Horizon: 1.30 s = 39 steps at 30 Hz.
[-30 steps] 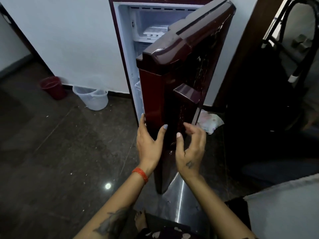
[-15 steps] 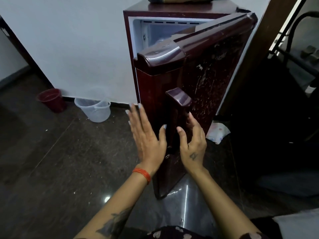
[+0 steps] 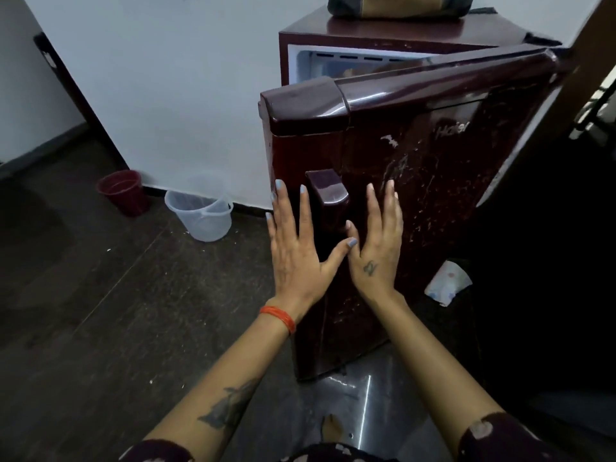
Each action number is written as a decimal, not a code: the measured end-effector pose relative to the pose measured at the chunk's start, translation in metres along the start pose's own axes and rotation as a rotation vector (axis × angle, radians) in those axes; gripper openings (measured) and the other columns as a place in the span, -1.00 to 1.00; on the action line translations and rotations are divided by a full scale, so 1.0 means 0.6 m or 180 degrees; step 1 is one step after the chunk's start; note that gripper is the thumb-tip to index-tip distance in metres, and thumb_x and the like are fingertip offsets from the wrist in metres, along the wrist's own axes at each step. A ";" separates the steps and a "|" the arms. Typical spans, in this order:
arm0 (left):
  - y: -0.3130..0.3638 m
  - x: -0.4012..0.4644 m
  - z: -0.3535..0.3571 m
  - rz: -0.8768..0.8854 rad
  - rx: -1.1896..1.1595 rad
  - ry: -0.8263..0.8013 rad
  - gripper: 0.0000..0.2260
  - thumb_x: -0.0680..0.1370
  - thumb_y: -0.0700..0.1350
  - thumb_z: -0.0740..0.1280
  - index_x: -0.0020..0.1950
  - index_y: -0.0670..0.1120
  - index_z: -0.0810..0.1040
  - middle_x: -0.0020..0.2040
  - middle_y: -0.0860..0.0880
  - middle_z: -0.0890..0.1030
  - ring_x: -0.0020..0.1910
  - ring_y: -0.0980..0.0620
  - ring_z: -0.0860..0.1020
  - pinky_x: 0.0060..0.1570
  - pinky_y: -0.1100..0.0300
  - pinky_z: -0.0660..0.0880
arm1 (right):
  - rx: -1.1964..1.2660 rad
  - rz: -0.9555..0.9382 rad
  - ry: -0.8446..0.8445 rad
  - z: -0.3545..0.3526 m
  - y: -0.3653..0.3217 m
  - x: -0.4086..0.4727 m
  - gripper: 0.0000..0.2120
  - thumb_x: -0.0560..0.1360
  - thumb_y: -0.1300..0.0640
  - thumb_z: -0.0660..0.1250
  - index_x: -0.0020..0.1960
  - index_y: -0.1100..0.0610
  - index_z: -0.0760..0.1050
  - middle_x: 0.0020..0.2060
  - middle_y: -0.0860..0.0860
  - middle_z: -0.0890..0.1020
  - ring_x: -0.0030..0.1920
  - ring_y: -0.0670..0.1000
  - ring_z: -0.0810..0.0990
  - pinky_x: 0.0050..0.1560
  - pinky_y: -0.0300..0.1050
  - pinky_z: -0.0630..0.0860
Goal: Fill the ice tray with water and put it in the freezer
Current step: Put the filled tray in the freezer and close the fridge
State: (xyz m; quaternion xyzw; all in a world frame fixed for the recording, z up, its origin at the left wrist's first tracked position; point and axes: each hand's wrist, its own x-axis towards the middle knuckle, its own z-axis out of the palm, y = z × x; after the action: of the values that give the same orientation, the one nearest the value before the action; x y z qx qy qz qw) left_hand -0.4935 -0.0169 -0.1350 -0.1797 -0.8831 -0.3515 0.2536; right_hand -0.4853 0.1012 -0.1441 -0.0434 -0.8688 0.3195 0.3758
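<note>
The dark floor (image 3: 100, 328) stretches out to the left of the hands and beneath them, with a white wall (image 3: 166, 78) rising beyond it. Directly ahead of the hands stands the maroon fridge (image 3: 383, 31), and its door (image 3: 433, 195) hangs partly ajar, swung toward the person so that a wedge of pale interior (image 3: 320, 63) shows above and beyond the fingers. The ice tray cannot be made out in that gap; the door hides nearly all of the compartment. On top of the fridge, far above the hands, lies a dark bag (image 3: 400, 5), only its lower part in view.

The left hand (image 3: 296, 248) is spread flat, fingers straight and apart, pressed to the door's front near its free edge, just left of the raised door handle (image 3: 328, 195). The right hand (image 3: 376, 241) is likewise flat with straight fingers, laid on the door just right of the handle. Neither hand grips anything. Their thumbs meet below the handle, the left thumb tip touching the right.

Well to the left of the hands, against the wall, a clear plastic bucket (image 3: 200, 215) stands on the floor, and a smaller dark red bucket (image 3: 123, 191) stands farther left of it. To the right of the right hand, low by the door, lies a crumpled white cloth (image 3: 448, 283). An orange thread band (image 3: 280, 316) circles the left wrist.
</note>
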 end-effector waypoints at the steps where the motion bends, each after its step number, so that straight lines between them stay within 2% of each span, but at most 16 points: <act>1: -0.007 0.011 0.004 -0.0029 0.0006 0.0015 -0.15 0.47 0.34 0.20 0.56 -0.05 -0.10 0.56 -0.21 -0.19 0.55 -0.07 -0.20 0.51 -0.15 -0.08 | -0.0015 -0.0006 -0.0034 0.013 0.001 0.010 -0.46 0.58 -0.01 0.16 0.50 0.11 0.13 0.52 0.11 0.04 0.51 0.10 0.00 0.42 -0.03 0.05; 9: -0.069 0.101 0.032 -0.0256 0.0050 0.0123 -0.14 0.45 0.25 0.30 0.55 0.04 -0.15 0.57 -0.16 -0.17 0.56 -0.10 -0.15 0.48 -0.20 0.04 | -0.0074 -0.0154 -0.0169 0.098 0.019 0.073 -0.44 0.58 0.09 0.24 0.51 0.09 0.12 0.52 0.13 0.01 0.51 0.12 0.00 0.43 0.09 0.10; 13: -0.102 0.147 0.045 -0.0350 -0.0130 0.0093 -0.17 0.46 0.17 0.31 0.53 0.14 -0.19 0.58 -0.10 -0.17 0.56 -0.13 -0.11 0.46 -0.23 0.11 | -0.0186 -0.0206 -0.0210 0.130 0.031 0.106 -0.48 0.59 0.05 0.21 0.50 0.08 0.14 0.52 0.13 0.04 0.51 0.09 0.01 0.42 0.11 0.12; 17: -0.133 0.195 0.055 -0.0334 -0.0307 0.0052 -0.16 0.46 0.08 0.35 0.52 0.19 -0.18 0.59 -0.05 -0.17 0.57 -0.07 -0.09 0.46 -0.17 0.16 | -0.0299 -0.0219 -0.0218 0.162 0.042 0.136 -0.48 0.59 0.05 0.21 0.50 0.09 0.15 0.52 0.11 0.04 0.51 0.12 0.04 0.42 0.17 0.19; 21: -0.166 0.241 0.070 -0.0247 -0.0437 -0.0026 -0.14 0.45 0.07 0.36 0.52 0.20 -0.20 0.59 -0.01 -0.16 0.57 -0.04 -0.06 0.46 -0.11 0.20 | -0.0415 -0.0162 -0.0215 0.196 0.050 0.167 -0.48 0.59 0.06 0.21 0.50 0.07 0.14 0.53 0.07 0.01 0.50 0.10 0.02 0.39 0.17 0.22; 27: -0.215 0.311 0.093 -0.0046 -0.0508 -0.0207 -0.10 0.46 0.03 0.41 0.52 0.13 -0.23 0.59 0.00 -0.14 0.56 -0.02 -0.01 0.39 0.17 0.14 | -0.0533 -0.0018 -0.0068 0.245 0.053 0.211 -0.48 0.58 0.07 0.23 0.49 0.08 0.17 0.52 0.09 0.03 0.49 0.10 0.03 0.35 0.13 0.28; 30: -0.236 0.341 0.107 -0.0002 -0.0576 -0.0301 -0.12 0.47 0.06 0.39 0.53 0.11 -0.21 0.59 0.00 -0.13 0.56 -0.03 0.00 0.42 0.08 0.23 | -0.0638 0.0050 -0.0026 0.267 0.057 0.232 -0.49 0.58 0.06 0.20 0.49 0.07 0.17 0.52 0.07 0.01 0.49 0.10 0.03 0.33 0.15 0.32; 34: -0.262 0.379 0.125 0.0115 -0.0623 -0.0403 -0.15 0.46 0.11 0.35 0.52 0.19 -0.20 0.59 0.00 -0.12 0.56 -0.04 0.00 0.43 -0.10 0.27 | -0.0740 0.0150 0.0016 0.292 0.062 0.257 -0.48 0.58 0.06 0.22 0.49 0.06 0.17 0.52 0.03 -0.02 0.50 0.07 -0.01 0.35 0.10 0.25; 37: -0.273 0.400 0.136 0.0158 -0.0737 -0.0473 -0.12 0.46 0.08 0.37 0.47 0.27 -0.28 0.59 0.03 -0.13 0.55 0.02 -0.01 0.44 -0.01 0.24 | -0.0828 0.0214 0.0042 0.306 0.067 0.270 -0.47 0.57 0.08 0.24 0.50 0.05 0.16 0.52 0.01 -0.04 0.50 0.05 -0.02 0.35 0.09 0.26; 39: -0.278 0.410 0.142 0.0183 -0.0813 -0.0520 -0.15 0.44 0.15 0.32 0.46 0.31 -0.28 0.59 0.03 -0.14 0.52 0.13 -0.03 0.42 0.06 0.22 | -0.0885 0.0264 0.0056 0.312 0.070 0.277 -0.46 0.57 0.08 0.23 0.50 0.04 0.16 0.53 0.01 -0.03 0.50 0.04 -0.03 0.35 0.07 0.25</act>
State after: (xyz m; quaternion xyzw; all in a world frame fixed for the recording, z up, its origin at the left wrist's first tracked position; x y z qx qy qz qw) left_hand -0.8022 -0.0369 -0.1354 -0.2638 -0.8434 -0.4377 0.1660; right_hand -0.7384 0.0890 -0.1610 -0.1337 -0.8988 0.2109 0.3602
